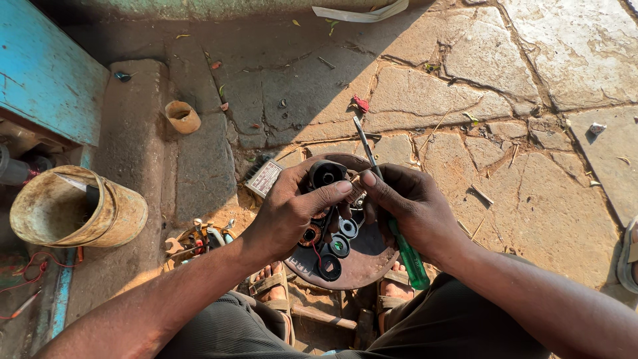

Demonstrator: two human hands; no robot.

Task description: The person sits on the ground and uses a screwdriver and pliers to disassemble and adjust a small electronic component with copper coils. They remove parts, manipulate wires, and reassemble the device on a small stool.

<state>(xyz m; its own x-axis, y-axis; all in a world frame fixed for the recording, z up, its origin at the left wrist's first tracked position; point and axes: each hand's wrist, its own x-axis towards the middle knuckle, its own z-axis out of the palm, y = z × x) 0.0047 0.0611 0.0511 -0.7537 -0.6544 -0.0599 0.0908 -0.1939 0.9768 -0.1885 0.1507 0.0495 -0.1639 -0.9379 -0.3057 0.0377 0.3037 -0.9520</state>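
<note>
My left hand (289,209) grips a round brown metal plate (362,262) fitted with black rings and copper-wound coils; its thumb presses near a black cylindrical part (325,173) at the plate's top. My right hand (412,213) holds a screwdriver with a green translucent handle (412,259); its thin metal shaft (367,143) sticks out beyond the plate's far edge. Both hands meet over the middle of the plate, fingertips almost touching. The plate sits above my knees and sandalled feet (395,289).
A dented metal bucket (73,209) lies at the left beside a blue painted box (46,73). A small clay cup (181,116) stands on a stone slab. Loose tools and wires (199,240) lie by my left knee. A small flat box (264,177) rests behind the plate. The ground is cracked stone paving (531,166).
</note>
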